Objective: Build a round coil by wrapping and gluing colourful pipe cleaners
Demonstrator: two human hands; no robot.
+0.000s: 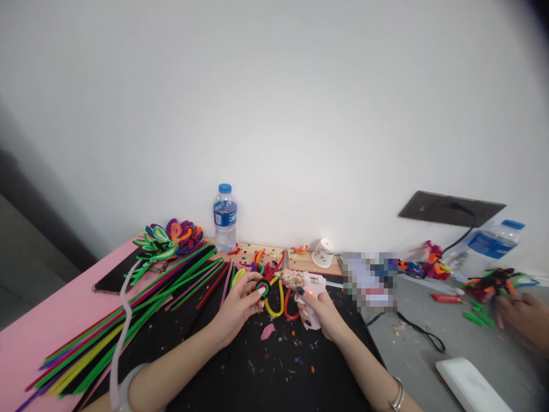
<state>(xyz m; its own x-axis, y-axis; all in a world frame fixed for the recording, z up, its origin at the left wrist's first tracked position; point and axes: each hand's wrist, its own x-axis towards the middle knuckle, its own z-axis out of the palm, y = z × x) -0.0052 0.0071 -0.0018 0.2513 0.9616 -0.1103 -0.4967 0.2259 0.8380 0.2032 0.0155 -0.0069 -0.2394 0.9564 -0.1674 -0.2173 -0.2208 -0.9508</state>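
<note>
Between the fingertips of my left hand (241,302) is a small round coil of pipe cleaner (263,290), dark outside with green and red inside. My right hand (322,313) is wrapped round the handle of a pale pink hot glue gun (316,281). Its nozzle end, crusted with glue, points left toward the coil; I cannot tell whether they touch. Just beyond lie a yellow pipe cleaner loop (274,313) and an orange-red loop (291,315). A pink petal-shaped piece (267,331) lies on the black mat (240,375).
Many loose pipe cleaners (141,320) spread left, beside finished-looking bundles (158,243) and a phone (114,272). A water bottle (225,218) and paper cup (323,253) stand along the wall. At right, another person's hand (525,317) is near pipe-cleaner pieces; a black cable (422,332) crosses the grey table.
</note>
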